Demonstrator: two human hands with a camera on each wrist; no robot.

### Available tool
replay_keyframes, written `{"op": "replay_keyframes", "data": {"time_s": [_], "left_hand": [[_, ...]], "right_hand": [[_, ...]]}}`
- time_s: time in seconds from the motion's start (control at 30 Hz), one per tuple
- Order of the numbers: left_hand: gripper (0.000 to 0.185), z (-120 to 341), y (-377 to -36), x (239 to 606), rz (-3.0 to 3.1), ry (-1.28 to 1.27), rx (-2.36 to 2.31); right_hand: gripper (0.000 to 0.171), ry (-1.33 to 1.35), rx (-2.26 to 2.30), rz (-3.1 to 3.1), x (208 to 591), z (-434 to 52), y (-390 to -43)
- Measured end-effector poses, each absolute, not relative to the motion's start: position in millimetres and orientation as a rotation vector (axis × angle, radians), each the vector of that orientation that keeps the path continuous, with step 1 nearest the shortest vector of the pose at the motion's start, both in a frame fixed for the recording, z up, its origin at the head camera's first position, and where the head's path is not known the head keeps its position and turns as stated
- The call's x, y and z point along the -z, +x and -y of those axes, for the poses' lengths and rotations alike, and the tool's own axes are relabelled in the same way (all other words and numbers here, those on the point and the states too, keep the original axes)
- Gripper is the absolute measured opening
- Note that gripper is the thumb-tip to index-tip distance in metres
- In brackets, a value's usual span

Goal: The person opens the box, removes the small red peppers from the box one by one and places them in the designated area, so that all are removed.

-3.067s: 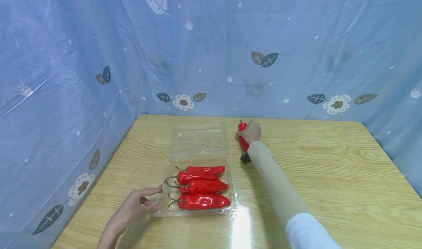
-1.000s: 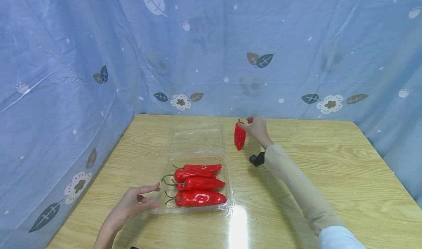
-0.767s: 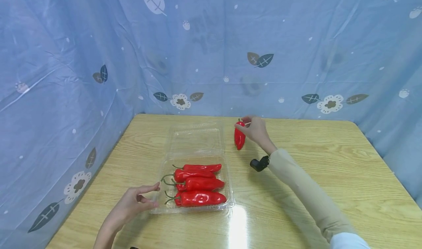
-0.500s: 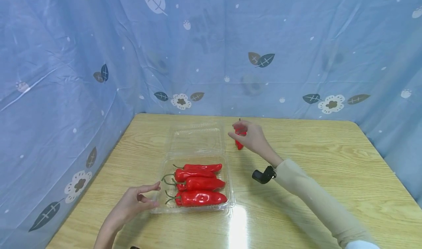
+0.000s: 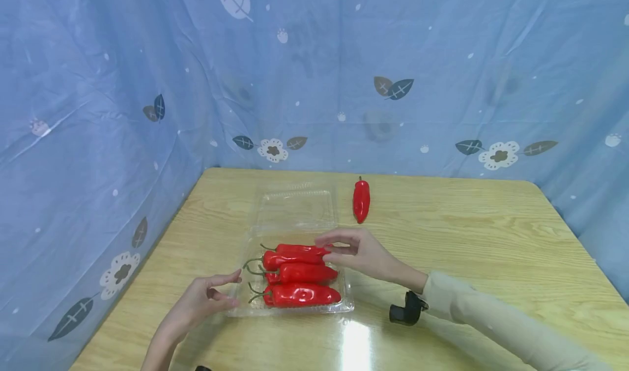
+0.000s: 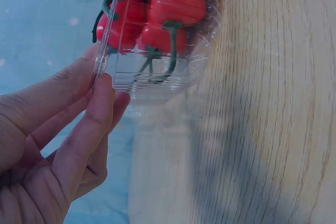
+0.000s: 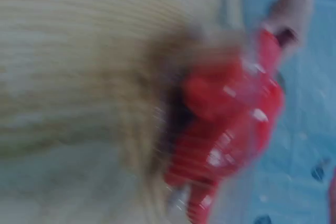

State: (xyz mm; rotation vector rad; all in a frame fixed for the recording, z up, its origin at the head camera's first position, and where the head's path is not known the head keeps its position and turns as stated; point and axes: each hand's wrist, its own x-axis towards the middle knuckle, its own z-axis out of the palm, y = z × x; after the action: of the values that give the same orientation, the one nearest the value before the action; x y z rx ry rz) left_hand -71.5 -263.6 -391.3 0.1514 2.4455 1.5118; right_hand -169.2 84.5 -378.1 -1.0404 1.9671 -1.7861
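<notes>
The clear tray (image 5: pixel 295 308) of red peppers (image 5: pixel 300 273) is being steadied at its near-left corner by the pinching left hand (image 5: pixel 203 305), while the empty, relaxed right hand (image 5: pixel 356 253) is best being aimed squarely at the tray's farthest pepper (image 5: pixel 301 249).

Peppers (image 5: pixel 300 273): glossy red, green stems. Lone pepper (image 5: pixel 361 200): red. Box (image 5: pixel 295 213): clear. Table (image 5: pixel 467 234): pale wood grain. Backdrop (image 5: pixel 314 71): blue, leaf-and-flower print. Sleeve (image 5: pixel 496 322): beige.
</notes>
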Motion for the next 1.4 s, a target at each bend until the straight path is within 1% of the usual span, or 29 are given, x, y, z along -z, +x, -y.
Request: {"op": "replay_keyframes", "data": {"time_s": [0.17,0.33,0.47,0.67,0.9,1.1,1.2,1.4], "left_hand": [[0.064,264,-70,391,-2.449,0.12,-1.508],[0.065,263,-71,391,-2.465,0.113,-1.49],[0.065,262,-71,390,-2.464,0.126,-1.483],[0.065,262,-71,391,-2.443,0.12,-1.499],[0.064,261,-71,389,-2.422,0.119,-1.519],[0.065,262,-71,390,-2.424,0.111,-1.517],[0.065,261,-70,389,-2.428,0.102,-1.507],[0.065,260,-71,388,-2.432,0.1,-1.509]], "right_hand": [[0.038,-1.196,1.728,-1.838,389,-79,-161],[0.045,-1.201,1.638,-1.788,397,-74,-163],[0.05,-1.202,1.514,-1.795,402,-66,-169],[0.055,-1.326,1.306,-1.841,401,-50,-186],[0.052,-1.353,1.142,-1.828,389,-31,-200],[0.047,-1.4,1.042,-1.895,383,-19,-201],[0.045,-1.495,0.936,-1.989,381,-16,-200],[0.045,-1.768,0.659,-2.123,378,-12,-196]]}}
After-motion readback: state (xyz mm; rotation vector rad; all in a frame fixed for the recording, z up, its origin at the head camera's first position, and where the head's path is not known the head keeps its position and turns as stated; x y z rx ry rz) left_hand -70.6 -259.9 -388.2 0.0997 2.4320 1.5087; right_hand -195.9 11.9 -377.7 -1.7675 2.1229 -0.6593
